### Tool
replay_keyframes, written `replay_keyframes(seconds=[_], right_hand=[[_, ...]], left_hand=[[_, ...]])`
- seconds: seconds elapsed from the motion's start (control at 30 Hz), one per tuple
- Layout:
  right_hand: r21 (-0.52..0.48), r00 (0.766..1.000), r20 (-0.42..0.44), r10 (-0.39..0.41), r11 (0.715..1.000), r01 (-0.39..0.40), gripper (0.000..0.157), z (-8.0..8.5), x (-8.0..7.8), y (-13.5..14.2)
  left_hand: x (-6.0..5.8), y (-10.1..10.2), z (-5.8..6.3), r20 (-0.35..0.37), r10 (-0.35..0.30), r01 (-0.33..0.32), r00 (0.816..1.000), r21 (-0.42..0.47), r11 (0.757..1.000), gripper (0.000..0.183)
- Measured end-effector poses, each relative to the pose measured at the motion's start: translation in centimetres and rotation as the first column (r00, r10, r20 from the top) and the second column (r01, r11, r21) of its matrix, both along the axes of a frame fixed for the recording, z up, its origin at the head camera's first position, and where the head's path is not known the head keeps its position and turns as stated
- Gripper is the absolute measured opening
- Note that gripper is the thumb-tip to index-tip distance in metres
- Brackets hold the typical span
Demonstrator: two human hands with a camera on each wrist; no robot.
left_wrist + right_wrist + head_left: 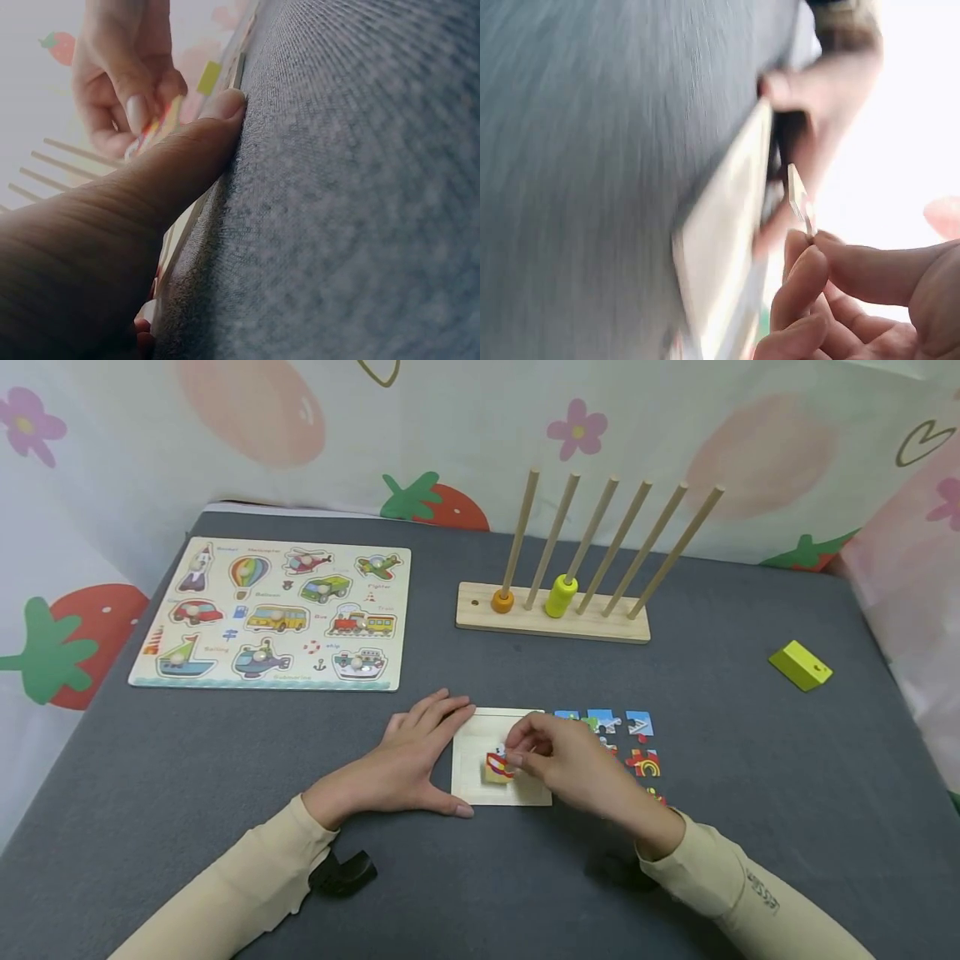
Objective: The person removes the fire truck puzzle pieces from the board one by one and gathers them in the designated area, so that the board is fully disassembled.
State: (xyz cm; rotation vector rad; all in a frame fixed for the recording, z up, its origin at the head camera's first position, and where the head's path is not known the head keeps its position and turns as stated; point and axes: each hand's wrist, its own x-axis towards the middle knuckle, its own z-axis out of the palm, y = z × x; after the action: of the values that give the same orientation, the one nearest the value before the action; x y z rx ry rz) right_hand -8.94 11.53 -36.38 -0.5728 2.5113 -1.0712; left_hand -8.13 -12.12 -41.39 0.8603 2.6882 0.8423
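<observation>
In the head view my right hand [573, 767] pinches a small jigsaw puzzle piece [497, 768] between thumb and fingertips, above a pale wooden puzzle tray [465, 785]. The piece has red, yellow and white print; its thin edge shows in the right wrist view [798, 195]. Against the tray's left side rests my left hand [408, 760], thumb spread near the lower corner and fingers by the upper edge. Several loose jigsaw pieces [643, 763] lie right of the tray, some hidden behind my right hand. The left wrist view shows my left thumb [187, 150] at the tray's edge.
A peg puzzle board [315, 635] with vehicle pictures lies at the back left. Behind the tray stands a wooden rack [480, 618] of upright rods, with an orange bead [502, 602] and yellow-green beads [561, 597]. A yellow block [800, 666] sits at the right.
</observation>
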Motion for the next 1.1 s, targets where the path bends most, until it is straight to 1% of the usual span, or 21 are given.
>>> replay_keyframes(seconds=[0.13, 0.3, 0.43, 0.6, 0.73, 0.83, 0.97, 1.03, 1.1], right_hand=[[0.052, 0.999, 0.026, -0.033, 0.998, 0.031, 0.006, 0.8, -0.3, 2.8], [0.099, 0.995, 0.092, -0.032, 0.995, 0.022, 0.006, 1.0, 0.1, 5.4], [0.092, 0.992, 0.127, -0.014, 0.996, 0.002, 0.006, 0.5, 0.8, 6.5], [0.085, 0.992, 0.119, -0.035, 0.996, 0.025, 0.007, 0.0, 1.6, 6.7], [0.106, 0.996, 0.08, -0.048, 0.994, 0.039, 0.007, 0.0, 1.8, 6.6], [0.152, 0.999, -0.011, -0.035, 0.988, 0.036, 0.012, -0.1, 2.2, 6.3], [0.264, 0.993, -0.117, 0.018, 0.964, 0.014, 0.023, -0.4, 2.9, 5.9], [0.31, 0.99, -0.131, 0.044, 0.951, -0.001, 0.028, -0.5, 3.3, 5.7], [0.331, 0.989, -0.138, 0.053, 0.943, -0.005, 0.03, -0.6, 3.6, 5.6]], left_hand=[[0.0, 0.0, 0.0, 0.004, -0.004, 0.004, 1.0, -0.008, 1.0, 0.113], [0.1, -0.1, -0.1, 0.003, -0.008, 0.008, 1.0, -0.007, 1.0, 0.113], [0.1, -0.2, -0.1, 0.003, -0.014, 0.014, 1.0, -0.005, 1.0, 0.113], [0.0, -0.3, 0.0, 0.005, -0.018, 0.018, 1.0, -0.007, 1.0, 0.113], [0.0, -0.3, 0.0, 0.005, -0.018, 0.018, 1.0, -0.007, 1.0, 0.113], [0.0, -0.3, -0.1, 0.003, -0.017, 0.017, 1.0, -0.01, 1.0, 0.113], [0.0, -0.4, -0.2, 0.005, -0.015, 0.015, 1.0, -0.009, 1.0, 0.113], [0.0, -0.4, -0.2, 0.005, -0.014, 0.014, 1.0, -0.006, 1.0, 0.113], [0.0, -0.4, -0.2, 0.003, -0.014, 0.014, 1.0, -0.003, 1.0, 0.113]])
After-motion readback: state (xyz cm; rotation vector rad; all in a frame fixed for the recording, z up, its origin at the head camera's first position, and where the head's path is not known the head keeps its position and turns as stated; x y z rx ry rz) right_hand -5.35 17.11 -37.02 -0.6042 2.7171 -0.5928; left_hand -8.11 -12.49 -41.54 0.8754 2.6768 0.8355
